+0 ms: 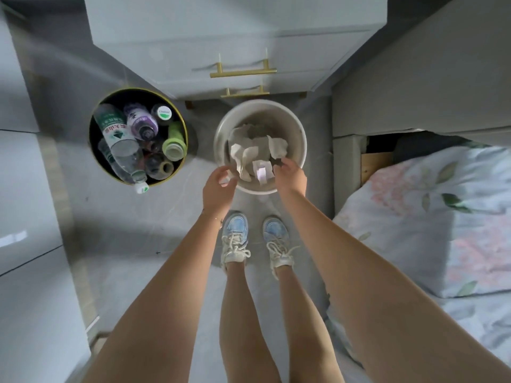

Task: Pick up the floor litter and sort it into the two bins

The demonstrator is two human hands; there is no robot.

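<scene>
Both forearms [166, 272] are being stretched over the white bin [303, 134], where crumpled paper [243, 156] is being kept apart from bottles [119, 131] in the black bin [138, 90], the right hand [290, 174] being held slack and empty, while whether the curled left hand [219, 187] is gripping anything cannot be told.

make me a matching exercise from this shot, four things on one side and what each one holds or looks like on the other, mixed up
Things
1. black bin
2. white bin
3. drawer handle
4. bedding

Descriptions
A. floral print
B. holds crumpled paper
C. gold-coloured bar
D. holds plastic bottles

Pairs: 1-D, 2-B, 3-C, 4-A
</scene>
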